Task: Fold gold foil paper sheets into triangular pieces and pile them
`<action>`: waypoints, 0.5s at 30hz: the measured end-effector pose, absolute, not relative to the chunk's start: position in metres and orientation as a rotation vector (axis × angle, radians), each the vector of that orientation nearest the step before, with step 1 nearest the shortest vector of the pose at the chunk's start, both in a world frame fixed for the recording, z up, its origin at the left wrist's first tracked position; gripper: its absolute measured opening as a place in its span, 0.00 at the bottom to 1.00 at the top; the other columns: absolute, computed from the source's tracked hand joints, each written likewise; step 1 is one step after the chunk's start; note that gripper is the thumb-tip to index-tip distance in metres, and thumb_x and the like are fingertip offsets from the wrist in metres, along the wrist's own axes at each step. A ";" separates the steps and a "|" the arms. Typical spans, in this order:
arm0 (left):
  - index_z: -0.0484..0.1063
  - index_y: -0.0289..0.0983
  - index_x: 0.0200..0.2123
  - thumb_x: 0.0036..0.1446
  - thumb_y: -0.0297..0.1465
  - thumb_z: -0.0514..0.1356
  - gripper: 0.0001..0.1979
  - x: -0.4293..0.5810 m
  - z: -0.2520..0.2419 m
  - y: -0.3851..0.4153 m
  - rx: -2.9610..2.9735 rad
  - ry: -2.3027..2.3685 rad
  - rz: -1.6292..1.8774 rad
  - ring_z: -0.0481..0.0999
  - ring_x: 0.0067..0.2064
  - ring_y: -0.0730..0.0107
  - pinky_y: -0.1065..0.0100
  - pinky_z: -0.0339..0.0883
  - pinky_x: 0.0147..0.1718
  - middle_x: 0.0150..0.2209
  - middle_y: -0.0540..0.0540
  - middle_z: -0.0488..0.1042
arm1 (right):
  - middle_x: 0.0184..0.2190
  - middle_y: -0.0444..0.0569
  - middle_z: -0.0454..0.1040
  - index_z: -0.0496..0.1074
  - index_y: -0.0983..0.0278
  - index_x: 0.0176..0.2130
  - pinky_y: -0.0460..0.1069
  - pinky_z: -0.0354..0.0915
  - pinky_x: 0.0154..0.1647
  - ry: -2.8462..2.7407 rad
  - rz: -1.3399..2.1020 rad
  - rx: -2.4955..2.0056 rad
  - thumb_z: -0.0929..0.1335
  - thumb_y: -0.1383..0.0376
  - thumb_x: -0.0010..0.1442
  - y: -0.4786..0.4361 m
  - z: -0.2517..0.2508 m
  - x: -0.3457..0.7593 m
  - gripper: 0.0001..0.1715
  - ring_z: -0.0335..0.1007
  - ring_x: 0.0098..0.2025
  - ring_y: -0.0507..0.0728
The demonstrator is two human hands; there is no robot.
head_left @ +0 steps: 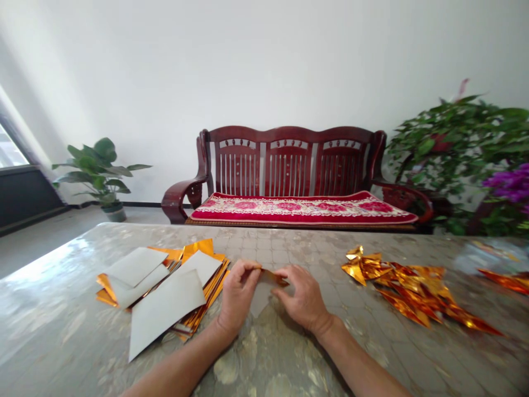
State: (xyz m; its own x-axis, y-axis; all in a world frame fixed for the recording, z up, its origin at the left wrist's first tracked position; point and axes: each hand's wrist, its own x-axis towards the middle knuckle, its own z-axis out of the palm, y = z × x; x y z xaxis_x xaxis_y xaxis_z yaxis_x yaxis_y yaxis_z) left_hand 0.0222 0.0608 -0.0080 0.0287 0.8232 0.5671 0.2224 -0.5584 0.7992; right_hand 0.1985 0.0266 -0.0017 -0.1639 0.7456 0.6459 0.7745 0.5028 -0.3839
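Observation:
Between my two hands is a sheet of foil paper (pixel 260 295), its pale back towards me and its far edge turned over to show gold. My left hand (pixel 238 295) pinches the upper left corner between thumb and fingers. On the opposite side my right hand (pixel 305 295) is closed on the turned-over edge, thumb below and fingers on top. Left of my hands lies a loose stack of foil paper sheets (pixel 167 311), some pale side up, others showing gold edges. To the right is a heap of folded gold foil pieces (pixel 407 284), pointed and shiny.
The table (pixel 264 364) has a patterned, glossy cover. A clear plastic bag (pixel 487 256) lies at its right, beside more gold foil. Behind stands a dark red wooden bench (pixel 289 171) with a red floral cushion (pixel 285 207). Potted plants (pixel 105 171) flank it.

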 end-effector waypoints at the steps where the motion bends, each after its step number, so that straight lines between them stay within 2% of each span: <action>1: 0.72 0.38 0.36 0.62 0.33 0.57 0.06 0.023 -0.009 0.061 1.760 1.015 1.569 0.74 0.36 0.70 0.69 0.69 0.38 0.34 0.49 0.74 | 0.35 0.47 0.77 0.73 0.60 0.40 0.50 0.63 0.43 -1.910 -0.102 -1.239 0.68 0.64 0.61 0.027 -0.001 0.200 0.05 0.70 0.39 0.56; 4: 0.70 0.38 0.37 0.62 0.33 0.56 0.05 0.022 -0.012 0.061 1.789 0.938 1.575 0.74 0.38 0.70 0.69 0.69 0.39 0.37 0.48 0.74 | 0.35 0.47 0.78 0.76 0.59 0.38 0.51 0.61 0.44 -1.868 -0.291 -1.254 0.64 0.65 0.66 0.027 0.001 0.207 0.11 0.69 0.40 0.56; 8: 0.72 0.40 0.43 0.62 0.31 0.58 0.07 0.015 -0.010 0.060 2.183 1.081 1.570 0.72 0.45 0.66 0.65 0.68 0.44 0.43 0.45 0.72 | 0.38 0.46 0.79 0.78 0.54 0.41 0.52 0.58 0.46 -1.880 -0.481 -1.364 0.64 0.65 0.67 0.025 0.001 0.216 0.13 0.67 0.43 0.57; 15: 0.77 0.44 0.42 0.65 0.33 0.56 0.10 0.003 -0.006 0.060 2.670 1.187 1.311 0.70 0.39 0.67 0.67 0.65 0.40 0.38 0.46 0.73 | 0.39 0.46 0.79 0.78 0.53 0.43 0.52 0.56 0.44 -1.988 -0.596 -1.306 0.63 0.67 0.67 0.022 0.000 0.215 0.15 0.65 0.44 0.57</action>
